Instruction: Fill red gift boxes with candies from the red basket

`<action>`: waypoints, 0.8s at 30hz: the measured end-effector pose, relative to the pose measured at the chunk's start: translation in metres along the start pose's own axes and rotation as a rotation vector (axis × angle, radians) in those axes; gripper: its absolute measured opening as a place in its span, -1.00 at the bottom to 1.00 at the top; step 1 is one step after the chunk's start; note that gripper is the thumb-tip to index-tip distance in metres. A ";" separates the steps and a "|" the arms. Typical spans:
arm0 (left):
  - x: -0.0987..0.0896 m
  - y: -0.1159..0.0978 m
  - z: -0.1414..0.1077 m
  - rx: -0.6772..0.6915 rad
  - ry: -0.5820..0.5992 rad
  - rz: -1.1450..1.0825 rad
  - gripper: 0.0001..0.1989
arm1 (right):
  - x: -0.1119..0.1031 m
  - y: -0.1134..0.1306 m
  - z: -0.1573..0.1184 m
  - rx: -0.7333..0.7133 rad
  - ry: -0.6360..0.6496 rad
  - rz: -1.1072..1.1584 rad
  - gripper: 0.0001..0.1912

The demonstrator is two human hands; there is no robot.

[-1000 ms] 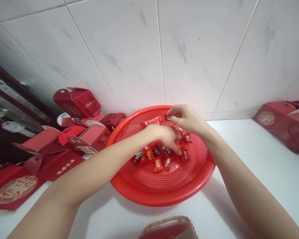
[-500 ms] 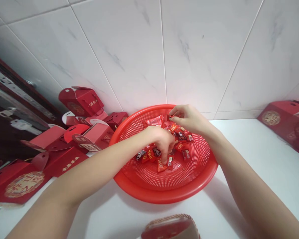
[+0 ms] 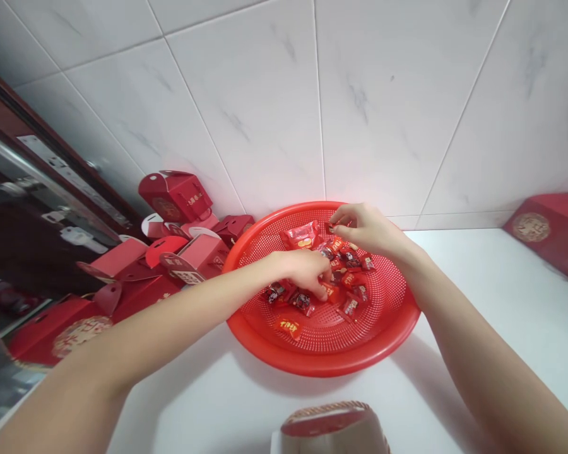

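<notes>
Bends the left hand (image 3: 307, 271) down into the middle of the red colander (image 3: 322, 366), fingers curled, thumb and fingertips at an orange-red wrapped candy (image 3: 330, 292). Cannot tell a firm grip from a mere touch there. Pinches a small dark-red candy (image 3: 331, 227) between thumb and fingers of the right hand (image 3: 363, 226), just inside the far rim, above the perforated wall.

Shows more wrapped sweets (image 3: 303, 302) loosely clustered around the left hand, some overlapping, mostly red and dark brown. Includes a larger red packet (image 3: 300, 236) at the far side and, apart from the cluster, a single orange-red sweet (image 3: 289, 328) with yellow print toward the near left.

Sets the colander on a white counter (image 3: 492, 271), close to a marbled tile wall (image 3: 265, 94). Crowds red gift boxes (image 3: 177, 195) together on the left, some stacked; places another red box (image 3: 539, 230) at the far right. Cuts off a pale container (image 3: 336, 435) with a braided-looking rim at the near edge.
</notes>
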State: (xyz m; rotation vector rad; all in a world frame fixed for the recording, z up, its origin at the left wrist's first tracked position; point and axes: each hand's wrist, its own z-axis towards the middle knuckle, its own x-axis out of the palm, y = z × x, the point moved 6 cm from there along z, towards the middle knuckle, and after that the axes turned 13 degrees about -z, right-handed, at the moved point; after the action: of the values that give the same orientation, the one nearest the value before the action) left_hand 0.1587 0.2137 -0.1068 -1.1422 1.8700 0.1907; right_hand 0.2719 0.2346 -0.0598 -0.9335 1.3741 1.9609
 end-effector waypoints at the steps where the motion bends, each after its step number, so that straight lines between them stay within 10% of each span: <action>1: -0.002 0.005 -0.002 -0.001 0.006 -0.022 -0.76 | 0.000 0.000 0.000 0.002 0.001 -0.001 -0.89; 13: -0.010 0.046 -0.041 -0.165 0.002 0.066 -0.54 | 0.004 0.001 0.000 -0.039 -0.007 0.005 -0.91; 24: -0.005 0.034 -0.029 -0.062 -0.139 0.017 -0.33 | 0.005 0.002 -0.001 -0.036 0.012 -0.011 -0.87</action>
State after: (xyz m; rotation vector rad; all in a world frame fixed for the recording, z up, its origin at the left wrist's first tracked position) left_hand 0.1157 0.2203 -0.0971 -1.1264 1.7619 0.3309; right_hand 0.2673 0.2334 -0.0631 -0.9685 1.3417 1.9814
